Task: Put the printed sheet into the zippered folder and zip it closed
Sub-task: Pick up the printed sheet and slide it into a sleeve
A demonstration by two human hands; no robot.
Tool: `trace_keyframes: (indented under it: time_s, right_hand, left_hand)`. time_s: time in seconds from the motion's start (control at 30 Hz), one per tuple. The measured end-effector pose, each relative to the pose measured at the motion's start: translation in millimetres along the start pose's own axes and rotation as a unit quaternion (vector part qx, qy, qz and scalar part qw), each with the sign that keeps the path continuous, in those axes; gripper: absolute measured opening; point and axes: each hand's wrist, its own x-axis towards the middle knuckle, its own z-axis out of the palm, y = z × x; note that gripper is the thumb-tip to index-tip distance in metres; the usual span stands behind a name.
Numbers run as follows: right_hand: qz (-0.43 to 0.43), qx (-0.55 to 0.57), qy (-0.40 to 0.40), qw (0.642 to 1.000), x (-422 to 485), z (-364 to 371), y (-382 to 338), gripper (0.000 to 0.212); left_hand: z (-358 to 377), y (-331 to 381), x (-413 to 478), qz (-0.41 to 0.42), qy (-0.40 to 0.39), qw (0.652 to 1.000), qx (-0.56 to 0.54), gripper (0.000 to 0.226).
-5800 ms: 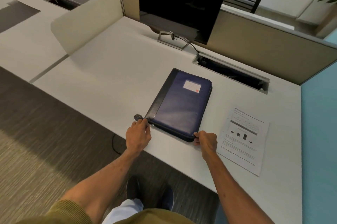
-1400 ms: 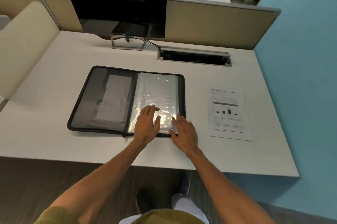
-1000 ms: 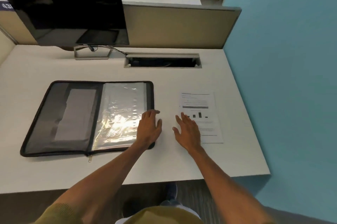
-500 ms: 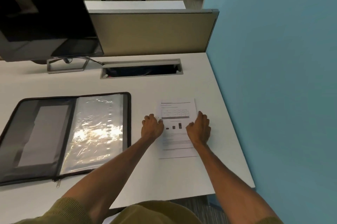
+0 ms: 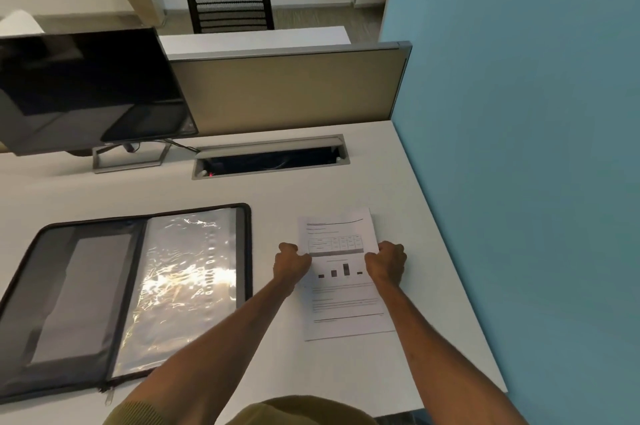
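The printed sheet (image 5: 343, 289), white with a table and a small bar chart, is at the right of the desk. My left hand (image 5: 291, 263) grips its left edge and my right hand (image 5: 387, 262) grips its right edge, both with fingers curled. Its far end looks lifted a little off the desk. The zippered folder (image 5: 124, 293) lies open flat to the left, with a grey pocket on its left half and shiny clear sleeves on its right half. Its zipper pull (image 5: 109, 396) hangs at the near edge.
A dark monitor (image 5: 86, 89) on a metal stand stands at the back left. An open cable tray (image 5: 270, 156) is sunk into the white desk (image 5: 346, 372) behind the sheet. A beige partition closes the back, and a blue wall runs along the right.
The folder was unzipped and laid open. Both hands left its clear sleeves, moved right to the sheet, and have closed on its two side edges. The far end has risen slightly.
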Motion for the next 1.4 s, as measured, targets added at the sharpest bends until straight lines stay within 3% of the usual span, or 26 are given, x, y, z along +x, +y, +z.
trace_keyframes:
  time_s: [0.13, 0.37, 0.5, 0.67, 0.77, 0.87, 0.97, 1.13, 1.4]
  right_hand:
    - [-0.028, 0.058, -0.024, 0.998, -7.0, -1.3, -3.6, 0.015]
    - [-0.088, 0.160, -0.044, 0.982, -12.7, 0.8, -23.8, 0.016]
    - [-0.142, 0.243, -0.034, 0.959, -15.8, -5.3, -47.8, 0.016]
    - [-0.182, 0.341, -0.023, 0.922, -24.8, -24.5, -86.0, 0.028]
    - [-0.202, 0.390, -0.018, 0.898, -30.7, -34.8, -102.8, 0.039]
    - [-0.216, 0.421, -0.025, 0.881, -34.6, -41.4, -107.6, 0.035]
    - [-0.200, 0.423, -0.022, 0.884, -32.9, -31.7, -95.7, 0.033]
    - [-0.158, 0.379, -0.051, 0.910, -33.9, -2.5, -59.5, 0.034]
    - [-0.195, 0.322, -0.072, 0.924, -23.9, -7.2, -69.1, 0.037]
  left_hand:
    - [-9.7, -1.7, 8.2, -0.016, -0.057, 0.995, -0.081, 0.029]
    - [-21.8, 6.1, 4.8, 0.007, -0.030, 0.983, -0.183, 0.045]
    - [-30.7, 27.6, -4.7, 0.124, -0.005, 0.969, -0.215, 0.038]
    - [-43.7, 51.3, -18.2, 0.271, 0.039, 0.925, -0.265, 0.035]
    - [-50.3, 68.1, -33.0, 0.313, 0.082, 0.900, -0.292, 0.033]
    - [-54.2, 77.4, -42.9, 0.330, 0.098, 0.884, -0.315, 0.028]
    - [-52.6, 66.4, -43.5, 0.330, 0.083, 0.894, -0.292, 0.025]
    - [-41.1, 26.7, -35.8, 0.305, 0.028, 0.927, -0.218, 0.050]
    - [-58.7, 21.9, -21.0, 0.298, 0.050, 0.936, -0.180, 0.038]
